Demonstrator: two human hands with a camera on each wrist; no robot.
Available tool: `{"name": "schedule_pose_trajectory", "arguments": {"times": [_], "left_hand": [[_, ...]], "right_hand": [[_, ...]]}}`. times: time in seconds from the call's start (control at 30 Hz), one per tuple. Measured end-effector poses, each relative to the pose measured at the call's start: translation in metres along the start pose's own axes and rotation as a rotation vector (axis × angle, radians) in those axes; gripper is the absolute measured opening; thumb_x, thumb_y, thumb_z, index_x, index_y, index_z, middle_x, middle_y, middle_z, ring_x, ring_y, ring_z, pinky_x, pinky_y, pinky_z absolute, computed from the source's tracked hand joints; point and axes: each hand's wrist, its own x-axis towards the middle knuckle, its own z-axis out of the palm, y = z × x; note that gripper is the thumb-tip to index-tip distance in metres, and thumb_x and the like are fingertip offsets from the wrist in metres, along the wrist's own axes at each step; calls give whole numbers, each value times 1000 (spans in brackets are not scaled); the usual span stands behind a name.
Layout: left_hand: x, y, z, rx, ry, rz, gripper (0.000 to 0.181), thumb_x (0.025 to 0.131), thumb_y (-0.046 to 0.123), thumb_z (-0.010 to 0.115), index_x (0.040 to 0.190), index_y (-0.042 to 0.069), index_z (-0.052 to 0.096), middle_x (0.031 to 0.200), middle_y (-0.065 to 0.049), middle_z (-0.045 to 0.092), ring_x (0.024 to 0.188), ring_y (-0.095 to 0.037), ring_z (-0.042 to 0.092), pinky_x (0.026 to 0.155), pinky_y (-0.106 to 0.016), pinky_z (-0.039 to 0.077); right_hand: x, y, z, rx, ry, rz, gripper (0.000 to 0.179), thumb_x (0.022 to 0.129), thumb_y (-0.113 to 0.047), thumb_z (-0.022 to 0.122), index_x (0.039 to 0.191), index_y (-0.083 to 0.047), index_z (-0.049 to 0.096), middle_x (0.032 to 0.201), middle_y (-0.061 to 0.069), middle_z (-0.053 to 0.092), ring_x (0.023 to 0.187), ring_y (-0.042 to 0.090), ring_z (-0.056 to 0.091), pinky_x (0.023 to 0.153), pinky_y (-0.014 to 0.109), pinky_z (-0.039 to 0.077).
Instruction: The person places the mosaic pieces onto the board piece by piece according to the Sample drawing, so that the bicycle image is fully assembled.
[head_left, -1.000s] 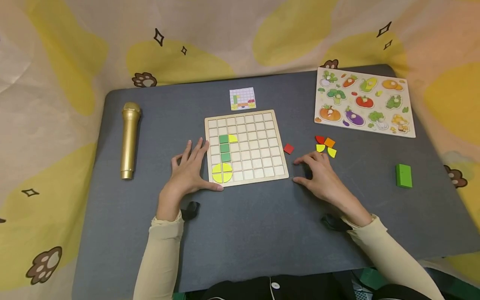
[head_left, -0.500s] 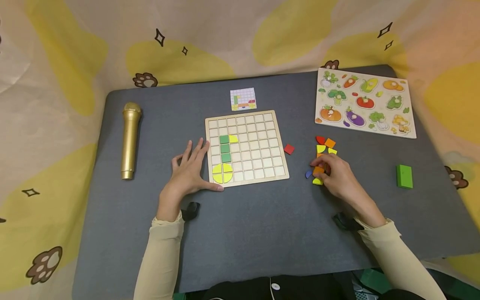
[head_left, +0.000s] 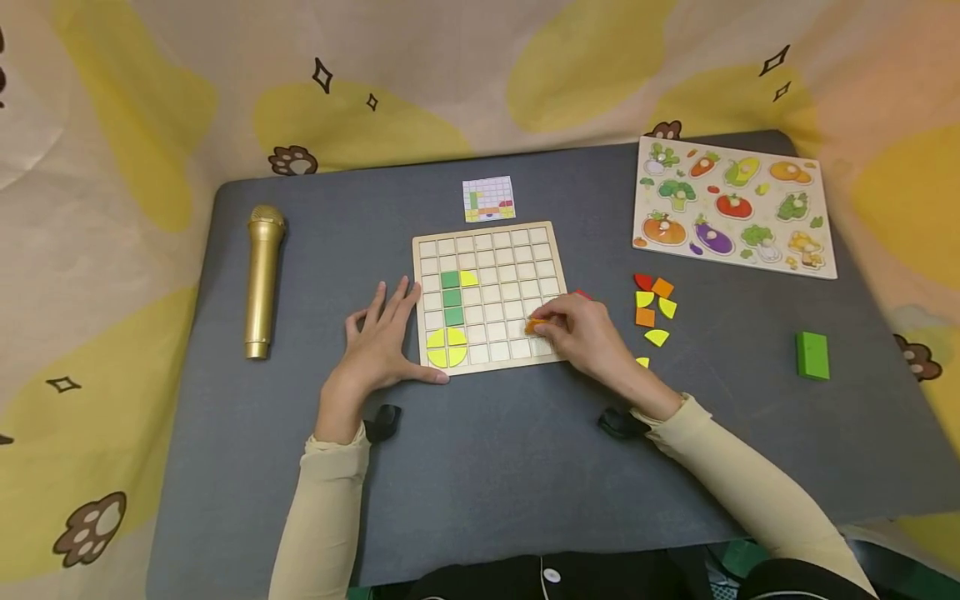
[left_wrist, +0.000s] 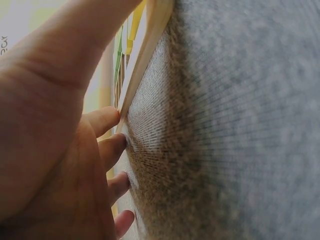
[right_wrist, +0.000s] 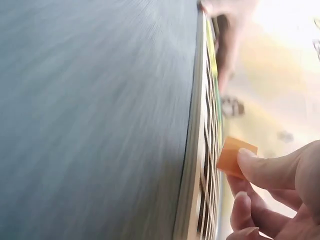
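Note:
The left hand (head_left: 375,346) lies spread at the left side of a wooden grid board (head_left: 491,312), its fingers along the edge and thumb at the near corner. In the left wrist view those fingertips touch the board's rim (left_wrist: 145,55). Pinched between thumb and finger of the right hand (head_left: 581,333) is an orange square tile (right_wrist: 231,156), held close over the board's right part. Green squares (head_left: 452,297) and a yellow quarter-round (head_left: 468,278) sit in the grid, above a yellow circle of quarter pieces (head_left: 446,347). A red square (head_left: 582,294) is mostly hidden behind the right hand.
Right of the board lie several loose pieces, including a red piece (head_left: 643,282), an orange square (head_left: 645,317) and a yellow quarter-round (head_left: 657,337). A pattern card (head_left: 489,199), vegetable puzzle (head_left: 735,207), green block (head_left: 813,356) and gold microphone (head_left: 263,283) surround the board.
The right hand reached the loose pieces, took the orange square tile and carried it left over the board. The left hand stayed at the board's edge.

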Motion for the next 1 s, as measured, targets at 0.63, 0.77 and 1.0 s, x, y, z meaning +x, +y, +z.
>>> {"name": "schedule_pose_trajectory", "arguments": {"times": [0.63, 0.77, 1.0], "left_hand": [[0, 1, 0, -1, 11, -6, 149, 65, 57, 99, 173, 20, 4, 181, -3, -4, 167, -36, -13, 121, -67, 5], [1, 1, 1, -4, 13, -2, 149, 65, 56, 99, 173, 19, 5, 181, -4, -4, 167, -36, -12, 122, -66, 5], [1, 1, 1, 0, 11, -6, 149, 65, 56, 99, 173, 20, 4, 181, -3, -4, 167, -35, -13, 122, -66, 4]], "right_hand": [[41, -43, 54, -114, -168, 27, 5, 91, -14, 84, 94, -19, 83, 91, -3, 71, 92, 18, 59, 77, 35, 50], [41, -44, 55, -121, -170, 42, 7, 91, -14, 84, 96, -17, 80, 94, 0, 67, 97, 18, 60, 79, 36, 51], [34, -37, 44, -110, -138, 56, 14, 92, -18, 84, 103, -14, 75, 98, 3, 66, 97, 21, 58, 80, 37, 50]]}}
